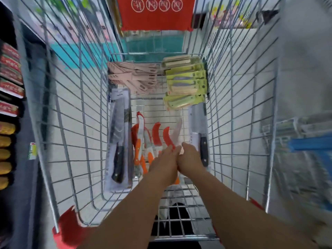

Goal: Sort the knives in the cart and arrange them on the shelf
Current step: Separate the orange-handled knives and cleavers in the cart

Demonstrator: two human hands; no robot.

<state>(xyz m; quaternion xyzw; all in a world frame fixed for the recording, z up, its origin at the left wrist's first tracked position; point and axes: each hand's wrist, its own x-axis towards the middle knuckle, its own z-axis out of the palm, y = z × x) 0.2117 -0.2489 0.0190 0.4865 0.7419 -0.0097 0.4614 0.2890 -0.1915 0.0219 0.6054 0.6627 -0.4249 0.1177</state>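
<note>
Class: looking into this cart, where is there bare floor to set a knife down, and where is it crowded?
Bare wire floor lies mid-cart, bordered by pink knives, green packs and red-and-orange knives. Crowded: both side walls with packaged cleavers, and the near end where both hands meet.

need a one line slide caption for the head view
Both hands, left hand and right hand, reach together into the wire cart among red-and-orange knives, packaged cleavers and green-carded knives.
</note>
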